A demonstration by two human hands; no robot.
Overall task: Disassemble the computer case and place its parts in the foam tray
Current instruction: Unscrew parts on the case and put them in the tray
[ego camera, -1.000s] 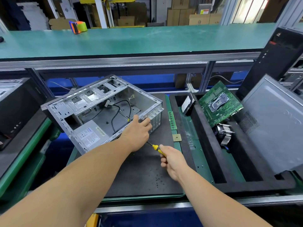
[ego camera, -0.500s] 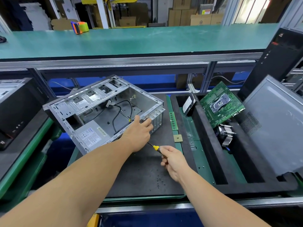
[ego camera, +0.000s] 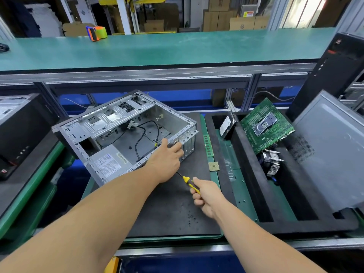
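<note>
An open grey computer case (ego camera: 110, 123) lies on its side on a black mat (ego camera: 169, 209), with a power supply (ego camera: 110, 164) and black cables (ego camera: 141, 134) inside. My left hand (ego camera: 166, 158) grips the case's near rear edge. My right hand (ego camera: 204, 196) holds a yellow-and-black screwdriver (ego camera: 187, 181), whose tip points under my left hand at the case's rear side. The black foam tray (ego camera: 250, 186) to the right holds a green motherboard (ego camera: 266, 125), a hard drive (ego camera: 227, 125) and a heatsink fan (ego camera: 271, 162).
A memory stick (ego camera: 208, 145) and a CPU chip (ego camera: 213, 166) lie on the green strip between mat and tray. A grey side panel (ego camera: 331, 154) leans on the tray's right. Black tower cases stand at far right (ego camera: 334, 71) and left (ego camera: 21, 131). A green shelf (ego camera: 157, 48) runs behind.
Almost nothing has changed; both hands stay at the case's rear edge, and the screwdriver hand has shifted only slightly.
</note>
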